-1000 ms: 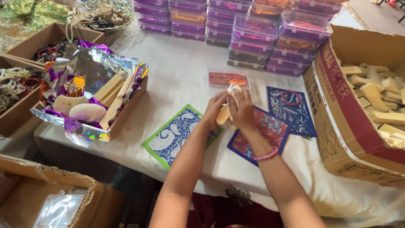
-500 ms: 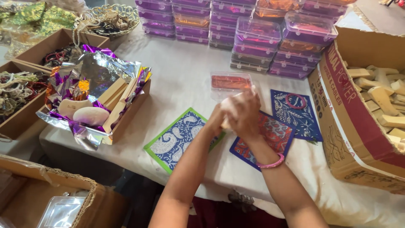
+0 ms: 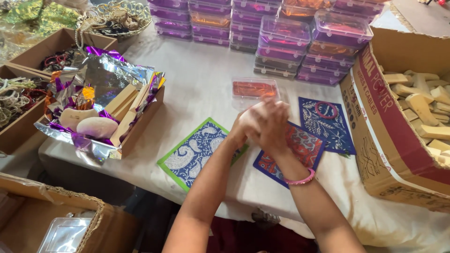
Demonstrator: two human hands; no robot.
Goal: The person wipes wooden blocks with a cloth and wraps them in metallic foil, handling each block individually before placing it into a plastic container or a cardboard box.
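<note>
The right hand [image 3: 271, 124] is pressing closed against the left hand [image 3: 246, 129], blurred, contents untellable, directly above the red-patterned card [image 3: 300, 147].

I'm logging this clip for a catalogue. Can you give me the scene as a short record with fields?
Surface: table under a white cloth
Left hand: pressed against the right hand above the cloth; anything held is hidden
Right hand: clasped over the left; pink bangle on its wrist
Below the hands: green-bordered blue card, red and blue card
Nearby: clear box with orange contents, dark blue card bearing a red ring
Right edge: cardboard box of wooden pieces
Left: foil-lined tray
Back: stacked purple plastic boxes
</note>
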